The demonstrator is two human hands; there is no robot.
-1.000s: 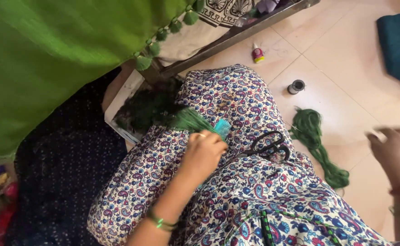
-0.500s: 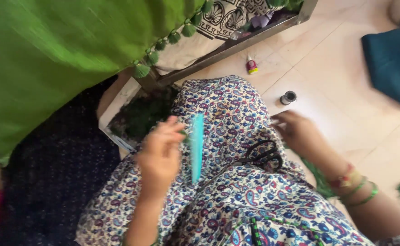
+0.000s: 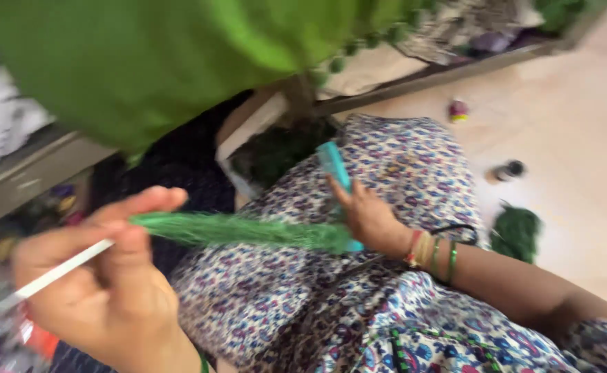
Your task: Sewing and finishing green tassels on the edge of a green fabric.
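Note:
My left hand point(image 3: 92, 276) is low at the left, fingers pinched on a thin white stick point(image 3: 51, 275) and the end of a bundle of green threads point(image 3: 248, 231). The threads stretch level to the right, as far as my right hand point(image 3: 369, 217). That hand, with bangles at the wrist, rests on my lap in a floral patterned dress point(image 3: 414, 162) and grips a flat teal comb-like tool point(image 3: 334, 162) that points up and away. The frame is blurred by motion, so I cannot make out how the threads meet the tool.
A large green cloth point(image 3: 144, 62) with small tassels hangs across the top. On the tiled floor to the right lie a heap of green yarn point(image 3: 515, 231), a small dark spool point(image 3: 507, 169) and a small red bottle point(image 3: 459, 109). A wooden frame point(image 3: 421, 77) runs behind.
My left hand has swung down to the lower left, drawing the green threads out taut. My right hand has come in and taken the teal tool on my lap. The view has shifted left.

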